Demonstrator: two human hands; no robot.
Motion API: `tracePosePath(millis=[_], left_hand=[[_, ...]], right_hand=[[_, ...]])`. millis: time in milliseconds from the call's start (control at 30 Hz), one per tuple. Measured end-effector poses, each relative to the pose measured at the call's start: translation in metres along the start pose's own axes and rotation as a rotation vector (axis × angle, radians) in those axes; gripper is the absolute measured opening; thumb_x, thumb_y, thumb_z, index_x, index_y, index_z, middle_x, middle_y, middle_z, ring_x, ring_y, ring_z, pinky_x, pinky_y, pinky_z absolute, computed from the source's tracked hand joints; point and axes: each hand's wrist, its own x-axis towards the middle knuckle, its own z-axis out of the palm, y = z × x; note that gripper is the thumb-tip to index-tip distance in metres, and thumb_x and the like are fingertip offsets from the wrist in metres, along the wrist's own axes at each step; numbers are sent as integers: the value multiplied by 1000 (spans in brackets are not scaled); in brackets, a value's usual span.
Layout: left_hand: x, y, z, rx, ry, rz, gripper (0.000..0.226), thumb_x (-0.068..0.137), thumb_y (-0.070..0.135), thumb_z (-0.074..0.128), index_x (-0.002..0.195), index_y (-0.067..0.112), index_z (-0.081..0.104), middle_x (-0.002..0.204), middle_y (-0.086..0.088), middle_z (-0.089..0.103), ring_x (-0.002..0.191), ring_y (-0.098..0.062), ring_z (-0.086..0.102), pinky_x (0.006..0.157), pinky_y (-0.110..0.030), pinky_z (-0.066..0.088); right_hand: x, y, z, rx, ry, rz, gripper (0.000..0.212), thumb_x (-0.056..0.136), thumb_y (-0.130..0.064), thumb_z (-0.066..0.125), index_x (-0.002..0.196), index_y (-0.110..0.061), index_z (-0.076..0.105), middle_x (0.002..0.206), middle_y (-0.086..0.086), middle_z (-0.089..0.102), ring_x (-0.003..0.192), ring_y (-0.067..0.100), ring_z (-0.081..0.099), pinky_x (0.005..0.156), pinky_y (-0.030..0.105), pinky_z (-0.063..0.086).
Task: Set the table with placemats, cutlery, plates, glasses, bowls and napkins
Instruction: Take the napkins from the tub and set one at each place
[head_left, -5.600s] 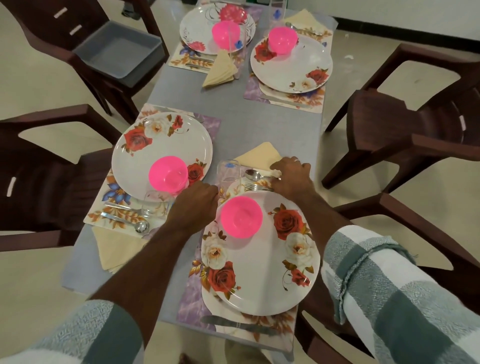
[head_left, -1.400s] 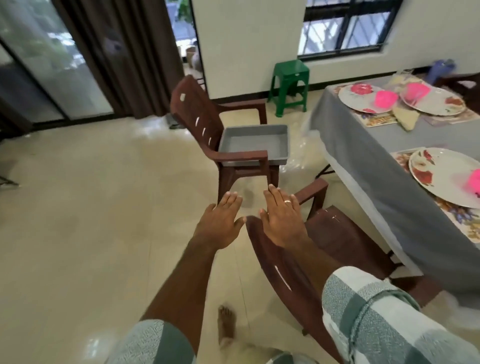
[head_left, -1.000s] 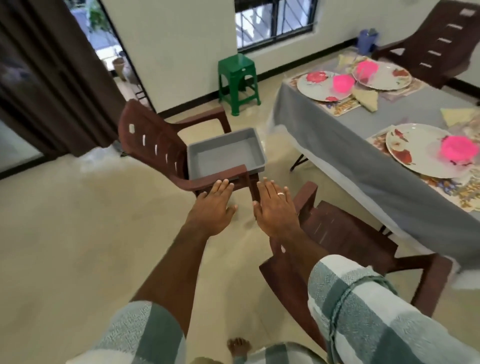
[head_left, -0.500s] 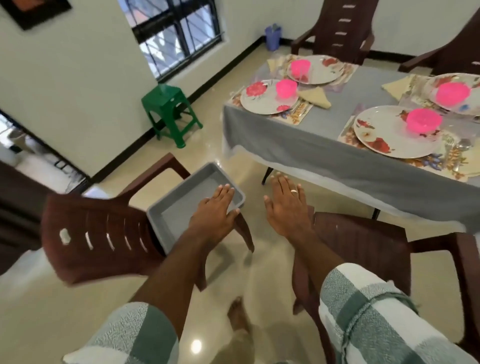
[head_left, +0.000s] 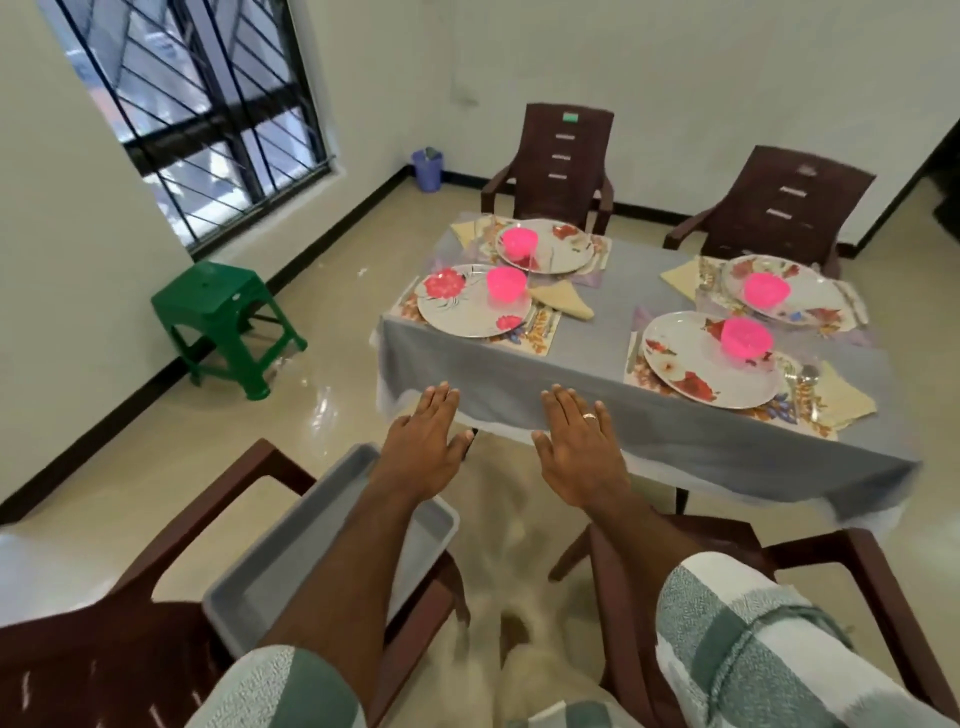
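With my left hand (head_left: 422, 448) and right hand (head_left: 579, 456) spread flat, each grip empty, the plates (head_left: 709, 358) sit laid on the worktop (head_left: 519, 374); snagging its hanging cloth could drag them off.

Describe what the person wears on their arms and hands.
Both forearms are bare. The rolled-up sleeves are checked in muted green and white, bunched near the elbows. The right hand has a silver-coloured ring on one of its fingers; the left hand wears nothing.
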Motion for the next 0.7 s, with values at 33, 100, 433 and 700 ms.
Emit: tracePosePath(millis=[33,100,433,700], left_hand=[[7,-5,0,-12,9,8,65,107,43,37,161,17,13,169,0,6,156,-15,4,124,-42,20],[24,-17,-2,-36,27,17,65,107,43,39,161,17,14,169,0,8,156,-15,5,123,-44,22],[178,-63,23,-107,-12,-38,64,106,40,43,161,18,17,169,1,10,156,-15,9,121,-44,22],[343,-54,81,-173,-224,-46,65,105,39,46,161,16,20,168,-2,17,154,-21,20,122,-46,26]], right_hand=[[10,0,1,-6,-7,-3,59,104,-41,36,156,-15,28,163,6,30,151,26,23,122,53,14],[33,-2,5,-13,-19,-5,59,105,-42,33,157,-14,26,163,7,29,151,27,23,123,53,13],[193,29,77,5,-74,-14,54,100,-41,41,145,-11,41,147,12,47,135,32,44,110,49,37],[328,131,152,38,-195,118,36,96,-27,58,129,-12,58,124,10,63,105,34,63,82,44,49]])
